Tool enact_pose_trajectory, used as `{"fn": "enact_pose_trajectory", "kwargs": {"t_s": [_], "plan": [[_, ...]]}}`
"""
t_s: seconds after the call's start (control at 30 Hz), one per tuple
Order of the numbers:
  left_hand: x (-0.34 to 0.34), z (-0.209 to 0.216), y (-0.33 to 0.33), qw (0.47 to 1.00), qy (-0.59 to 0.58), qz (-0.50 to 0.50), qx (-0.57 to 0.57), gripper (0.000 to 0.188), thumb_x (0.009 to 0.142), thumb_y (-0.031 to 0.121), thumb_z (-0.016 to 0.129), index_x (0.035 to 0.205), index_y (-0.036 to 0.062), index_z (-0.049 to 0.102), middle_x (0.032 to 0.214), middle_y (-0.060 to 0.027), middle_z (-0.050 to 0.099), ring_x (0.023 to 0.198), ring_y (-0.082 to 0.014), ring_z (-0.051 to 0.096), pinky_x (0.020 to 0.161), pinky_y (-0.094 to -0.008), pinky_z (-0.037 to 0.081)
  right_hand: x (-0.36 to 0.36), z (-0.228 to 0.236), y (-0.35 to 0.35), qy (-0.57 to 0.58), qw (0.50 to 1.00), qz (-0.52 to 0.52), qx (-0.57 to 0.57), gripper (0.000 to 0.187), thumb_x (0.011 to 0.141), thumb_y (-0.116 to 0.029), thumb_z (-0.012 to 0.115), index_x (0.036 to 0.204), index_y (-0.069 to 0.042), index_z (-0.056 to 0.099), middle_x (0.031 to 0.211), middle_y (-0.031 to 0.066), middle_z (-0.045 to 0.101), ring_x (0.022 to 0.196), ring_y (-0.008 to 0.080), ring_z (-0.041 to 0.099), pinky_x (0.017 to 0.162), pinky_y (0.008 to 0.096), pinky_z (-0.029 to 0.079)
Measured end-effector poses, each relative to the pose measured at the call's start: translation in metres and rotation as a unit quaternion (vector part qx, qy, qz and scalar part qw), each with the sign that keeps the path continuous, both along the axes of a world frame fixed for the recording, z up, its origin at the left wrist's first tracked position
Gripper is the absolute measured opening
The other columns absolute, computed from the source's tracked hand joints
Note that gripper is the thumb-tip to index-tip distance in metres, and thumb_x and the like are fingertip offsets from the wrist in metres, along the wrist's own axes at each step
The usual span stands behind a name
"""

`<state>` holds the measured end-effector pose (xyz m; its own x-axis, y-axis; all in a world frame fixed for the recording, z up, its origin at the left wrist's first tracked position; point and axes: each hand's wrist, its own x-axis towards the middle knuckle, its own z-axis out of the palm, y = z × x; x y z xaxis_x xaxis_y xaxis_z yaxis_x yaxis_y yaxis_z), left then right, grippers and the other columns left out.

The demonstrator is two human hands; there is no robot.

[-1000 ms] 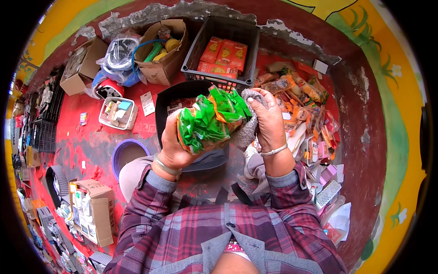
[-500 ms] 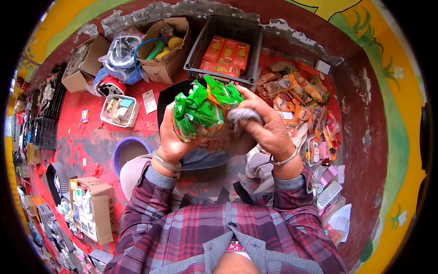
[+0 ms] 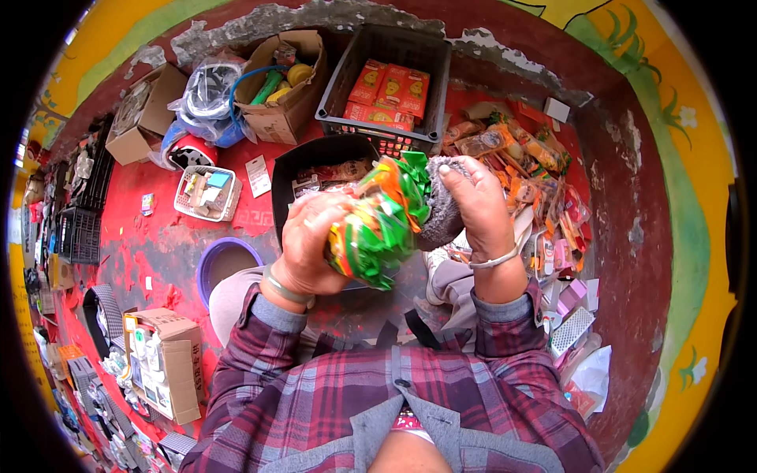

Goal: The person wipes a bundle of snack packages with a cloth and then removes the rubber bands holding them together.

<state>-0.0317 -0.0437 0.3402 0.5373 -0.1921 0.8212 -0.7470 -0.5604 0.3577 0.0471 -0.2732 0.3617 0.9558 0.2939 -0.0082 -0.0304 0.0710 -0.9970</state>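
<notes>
My left hand point(image 3: 311, 240) is closed around a green plastic snack packet point(image 3: 378, 225) with orange and yellow patches, held tilted in front of my chest. In my right hand point(image 3: 477, 205) is a fluffy grey cloth point(image 3: 441, 203), pinched under the thumb and pressed against the packet's upper right end. Some of my left fingers are hidden behind the packet. Just beyond the hands stands a black open bin point(image 3: 288, 169) with packets inside. My knees are on either side below.
A dark crate point(image 3: 335, 118) holding red boxes stands behind the bin. Loose orange packets point(image 3: 528, 177) are heaped at the right by the wall. On the left are a purple basin point(image 3: 206, 264), a white basket point(image 3: 231, 206) and a cardboard box point(image 3: 185, 370).
The green packet has turned over and tilted, and come slightly nearer to me. My left hand has shifted its grip over it. The cloth has moved to its right end.
</notes>
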Motion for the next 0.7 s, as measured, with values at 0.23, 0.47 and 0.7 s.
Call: {"fn": "enact_pose_trajectory", "kwargs": {"t_s": [0.23,0.47,0.7], "plan": [[-0.011,0.004,-0.009,0.996,0.065,-0.055,-0.016,0.058,0.064,0.009,0.075,0.115,0.0001,0.048,0.107,-0.0208,0.062,0.095,-0.0359,0.062,0.087,-0.0456,0.047,0.006,0.002,-0.004,-0.138,0.978,0.149,0.054,0.028,0.082,-0.011,0.066,0.110,-0.004,0.064,0.137,0.0185,0.049,0.130,0.0257,0.044,0.107,0.0379,0.033],[-0.015,-0.002,-0.011,0.990,0.093,-0.046,-0.098,0.065,0.062,0.019,0.083,0.115,0.0001,0.050,0.106,-0.0190,0.063,0.096,-0.0357,0.063,0.086,-0.0425,0.048,0.003,0.003,0.004,0.077,0.968,0.189,0.144,0.027,0.082,-0.009,0.065,0.108,-0.004,0.062,0.107,0.0052,0.063,0.097,0.0124,0.059,0.088,0.0272,0.046],[-0.013,-0.022,-0.019,0.988,0.093,-0.071,-0.102,0.074,0.058,0.018,0.086,0.119,-0.0002,0.048,0.111,-0.0203,0.062,0.099,-0.0362,0.062,0.088,-0.0428,0.048,0.002,-0.010,0.026,0.054,0.997,0.018,0.051,0.017,0.079,-0.006,0.062,0.096,-0.002,0.062,0.084,0.0009,0.062,0.074,0.0070,0.057,0.067,0.0226,0.048]]}}
